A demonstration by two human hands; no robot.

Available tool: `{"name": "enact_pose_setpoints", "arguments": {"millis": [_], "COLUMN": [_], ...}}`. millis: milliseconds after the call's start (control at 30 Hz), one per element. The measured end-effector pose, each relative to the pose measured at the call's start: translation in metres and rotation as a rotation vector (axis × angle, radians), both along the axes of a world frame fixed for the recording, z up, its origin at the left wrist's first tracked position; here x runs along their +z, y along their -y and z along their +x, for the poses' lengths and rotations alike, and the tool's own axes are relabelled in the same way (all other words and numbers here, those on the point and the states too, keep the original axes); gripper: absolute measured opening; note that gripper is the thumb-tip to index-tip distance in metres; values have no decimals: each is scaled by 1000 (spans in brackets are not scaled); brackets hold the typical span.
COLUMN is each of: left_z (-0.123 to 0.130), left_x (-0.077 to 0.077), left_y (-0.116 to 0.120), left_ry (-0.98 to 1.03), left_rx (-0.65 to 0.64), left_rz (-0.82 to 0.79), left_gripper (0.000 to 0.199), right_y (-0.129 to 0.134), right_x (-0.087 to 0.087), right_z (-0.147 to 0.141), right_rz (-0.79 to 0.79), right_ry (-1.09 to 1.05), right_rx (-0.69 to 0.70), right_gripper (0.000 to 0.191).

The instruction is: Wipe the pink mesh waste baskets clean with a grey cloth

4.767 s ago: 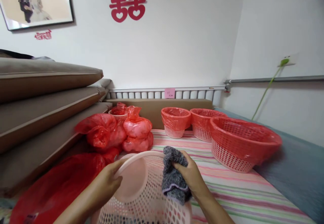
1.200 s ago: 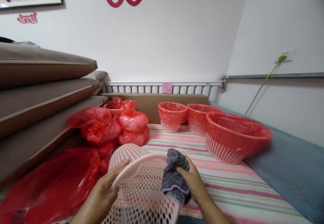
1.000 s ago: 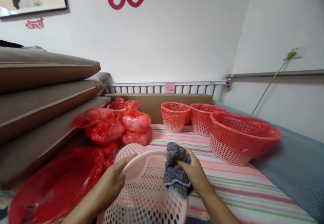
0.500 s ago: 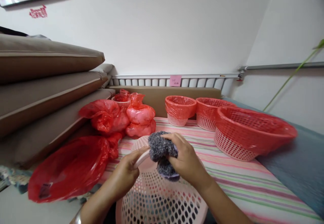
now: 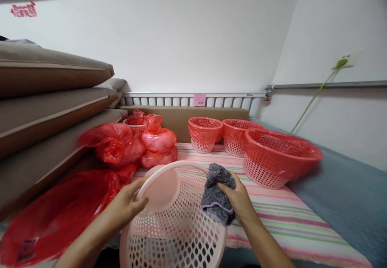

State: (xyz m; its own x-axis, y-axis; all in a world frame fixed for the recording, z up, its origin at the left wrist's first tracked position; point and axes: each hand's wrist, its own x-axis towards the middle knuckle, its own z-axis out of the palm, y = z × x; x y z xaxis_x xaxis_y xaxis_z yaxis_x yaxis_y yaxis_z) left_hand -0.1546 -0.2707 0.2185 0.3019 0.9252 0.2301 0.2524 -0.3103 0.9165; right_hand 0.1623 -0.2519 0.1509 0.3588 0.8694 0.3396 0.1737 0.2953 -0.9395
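Observation:
A pink plastic basket (image 5: 178,223) with a holed wall is tilted, its opening facing me. My left hand (image 5: 130,201) grips its rim on the left side, thumb inside and fingers behind. Bunched in my right hand (image 5: 237,197) is a dark grey cloth (image 5: 218,193) with a pale purple edge. The cloth lies against the basket's right rim, and part of that rim is hidden behind it.
Three pink baskets lined with red plastic bags, the nearest a large basket (image 5: 272,159), stand at the right. Knotted red bags (image 5: 159,139) and an open red bag (image 5: 60,215) lie left, beside stacked cushions (image 5: 54,98). A striped sheet (image 5: 272,211) covers the surface.
The basket has turned, so its wide opening now faces me. My right hand with the cloth has moved right to the rim. The view has shifted slightly right.

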Motion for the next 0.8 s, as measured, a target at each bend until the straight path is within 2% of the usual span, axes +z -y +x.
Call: {"name": "enact_pose_setpoints", "arguments": {"millis": [100,167,233,300,367,433,533,633,800], "left_z": [9,17,25,30,30,27,22,19,18], "left_x": [20,24,20,12,4,-1,-3,-2,-4], "left_y": [-10,-14,-13,-11,-9,-7,-7,-6,-5], "left_ry": [-76,-67,-63,-81,-85,-66,-77,-75,-16], "left_rx": [-107,-134,-123,-94,-75,-72,-67,-46,-34], "left_rz": [13,17,54,113,151,161,161,138,100], "left_gripper": [65,69,71,71,69,67,72,75,76], "right_y": [-8,-9,-4,5,12,16,13,3,-12], "right_x": [21,39,59,79,94,102,99,88,65], "right_z": [-12,-27,-49,-73,-93,-105,-104,-89,-57], "right_rz": [25,85,209,333,384,395,380,340,171], "right_ry": [178,321,469,640,781,836,783,647,420], "right_rx": [26,18,63,182,297,355,369,307,191], "right_gripper": [37,34,39,47,50,48,50,51,38]}}
